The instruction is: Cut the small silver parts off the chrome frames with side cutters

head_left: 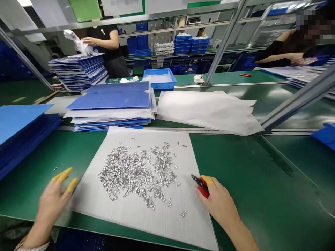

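A heap of small shiny metal pieces [128, 172] is spread over a white sheet [167, 226] on the green tabletop. Beyond the sheet's right edge, my right hand [218, 200] is closed around red-handled pliers [202, 185], jaws pointing up and left. My left hand [53, 195] hovers at the sheet's left edge, holding nothing, with yellow-covered thumb and finger spread apart. A few loose metal bits [56, 168] lie on the green surface just past its fingertips. One small cluster [183, 213] sits apart near the sheet's right side.
Stacked blue boards [112, 96] stand behind the sheet, with more blue boards [23, 132] at left. White sheets [206, 109] lie at the back right beside a metal post [300, 97]. Across the bench are a blue tray [159, 79] and two people [107, 42] [285, 52].
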Demonstrator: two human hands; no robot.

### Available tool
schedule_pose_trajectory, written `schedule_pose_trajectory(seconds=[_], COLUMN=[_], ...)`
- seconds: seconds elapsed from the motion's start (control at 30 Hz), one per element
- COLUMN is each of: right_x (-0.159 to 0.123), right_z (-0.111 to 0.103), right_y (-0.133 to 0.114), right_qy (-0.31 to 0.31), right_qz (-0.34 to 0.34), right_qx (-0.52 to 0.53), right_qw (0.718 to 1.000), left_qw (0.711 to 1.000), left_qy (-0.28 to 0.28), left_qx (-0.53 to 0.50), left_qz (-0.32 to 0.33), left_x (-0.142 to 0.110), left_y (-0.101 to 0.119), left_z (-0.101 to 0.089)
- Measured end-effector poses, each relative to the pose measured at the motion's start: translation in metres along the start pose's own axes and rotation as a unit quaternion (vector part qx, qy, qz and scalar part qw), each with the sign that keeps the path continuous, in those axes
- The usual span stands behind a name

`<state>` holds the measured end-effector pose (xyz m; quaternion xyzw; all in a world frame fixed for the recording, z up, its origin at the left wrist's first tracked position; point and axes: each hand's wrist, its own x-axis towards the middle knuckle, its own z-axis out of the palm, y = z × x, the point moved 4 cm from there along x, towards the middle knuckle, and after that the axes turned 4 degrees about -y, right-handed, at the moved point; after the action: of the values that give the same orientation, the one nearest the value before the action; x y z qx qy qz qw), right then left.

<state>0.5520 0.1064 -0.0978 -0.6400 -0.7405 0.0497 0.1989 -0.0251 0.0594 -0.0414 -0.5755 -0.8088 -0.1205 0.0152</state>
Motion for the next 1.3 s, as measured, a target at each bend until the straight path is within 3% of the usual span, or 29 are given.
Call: schedule_pose_trajectory(seconds=[0.1,0.23,0.37,0.47,0.63,0.83,0.97,1.07,1.17,1.23,1.3], right_x=[0.001,0.006,0.012,0.011,0.007,0.009,0.011,0.011,0.011,0.011,0.012], right_z=[0.004,0.004,0.003,0.004,0.005,0.007,0.009,0.010,0.011,0.011,0.011], right_y=[-0.001,0.010,0.020,0.020,0.010,0.005,0.007,0.009,0.008,0.008,0.008], right_qy=[0.007,-0.008,-0.028,-0.018,0.017,0.016,0.018,0.020,0.021,0.020,0.016], right_qz=[-0.036,-0.030,0.006,0.015,0.009,0.014,0.014,0.020,0.023,0.025,0.027], right_qx=[-0.014,-0.027,-0.028,-0.035,-0.059,-0.075,-0.074,-0.072,-0.072,-0.071,-0.072], right_qw=[0.999,0.999,0.999,0.999,0.998,0.997,0.997,0.997,0.997,0.997,0.997], left_qw=[0.999,0.991,0.978,0.967,0.952,0.929,0.900,0.863,0.832,0.843,0.871], left_qy=[-0.026,0.072,-0.013,-0.061,-0.074,-0.090,-0.110,-0.141,-0.161,-0.141,-0.110], left_qx=[0.027,0.056,-0.042,-0.026,0.005,-0.050,-0.130,-0.189,-0.222,-0.209,-0.171], left_qz=[-0.007,0.094,0.202,0.244,0.296,0.356,0.401,0.447,0.482,0.475,0.447], left_x=[0.018,0.003,-0.011,-0.007,-0.009,-0.045,-0.065,-0.072,-0.069,-0.060,-0.051], left_y=[0.032,0.086,0.134,0.158,0.194,0.258,0.292,0.301,0.286,0.264,0.236], left_z=[0.026,0.025,0.025,0.028,0.037,0.046,0.042,0.034,0.028,0.027,0.028])
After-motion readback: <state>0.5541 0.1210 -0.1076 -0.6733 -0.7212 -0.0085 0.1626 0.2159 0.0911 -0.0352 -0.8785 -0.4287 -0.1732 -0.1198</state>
